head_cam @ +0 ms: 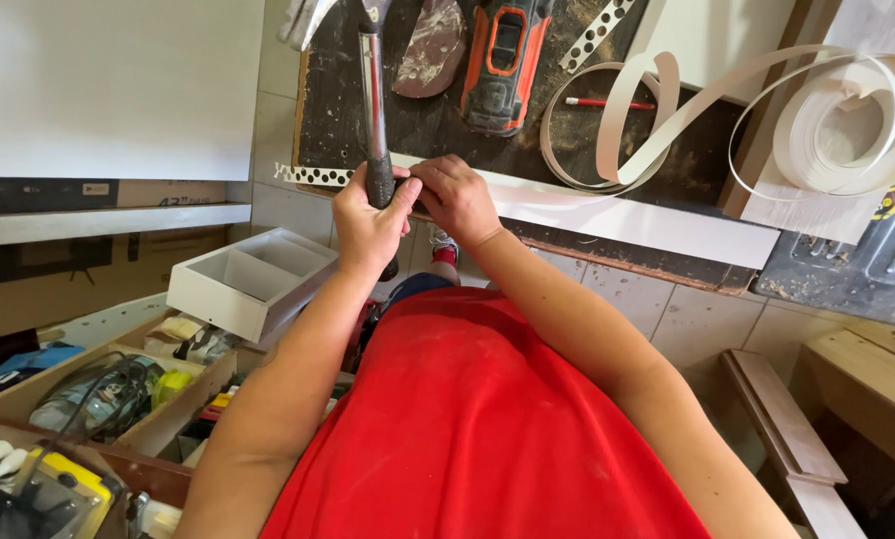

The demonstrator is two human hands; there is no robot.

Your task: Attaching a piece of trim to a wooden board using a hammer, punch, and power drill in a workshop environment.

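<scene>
A large white panel [108, 85] fills the upper left, above a cardboard box [88, 260] on the tiled floor [667, 309]. The dark, dusty surface [437, 120] lies at top centre, edged along its near side by a white board [647, 220]. At the right, a roll of white edge banding [847, 120] sits partly uncoiled, with loose loops [627, 110] spreading left over the surface around a red pencil [607, 103]. A wooden bench [867, 389] stands at the lower right. At the lower left, a wooden tray [118, 399] holds tools and cables, and a white drawer box [253, 279] with dividers rests just above it. On the surface an orange and black power tool [502, 60] lies beside a worn sanding pad [429, 50], with a perforated white strip [597, 30] near them. The hammer [372, 100] stands nearly upright at the near edge of the surface, its steel shaft pointing away and its head cut off by the top of the frame. The left hand [367, 225] is clamped around the hammer's black grip. The right hand [455, 195] is just beside it, touching it, fingers curled and pinched at the board's edge; what they pinch is hidden.
</scene>
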